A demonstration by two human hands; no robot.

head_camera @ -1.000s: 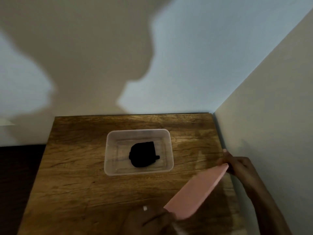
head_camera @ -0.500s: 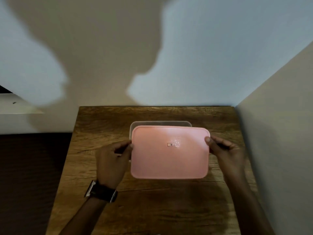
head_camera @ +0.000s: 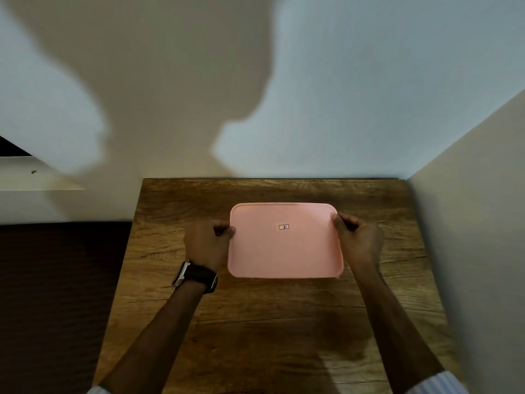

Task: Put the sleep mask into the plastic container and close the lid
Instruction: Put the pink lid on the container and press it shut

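Note:
A pink rectangular lid [head_camera: 284,251] with a small sticker lies flat over the plastic container and covers it fully; only a sliver of clear rim shows at the lid's near right corner [head_camera: 339,276]. The sleep mask is hidden under the lid. My left hand [head_camera: 207,243], with a dark watch on the wrist, grips the lid's left edge with curled fingers. My right hand [head_camera: 358,240] grips the right edge the same way.
The container sits on a small wooden table [head_camera: 255,322] in a corner. A white wall rises behind it and a beige wall [head_camera: 468,223] runs close along the right edge. A dark floor lies to the left.
The lid went from tilted in both hands near the table's front right to held level above the container, then moved back and down until it covers the container. The mask is no longer visible.

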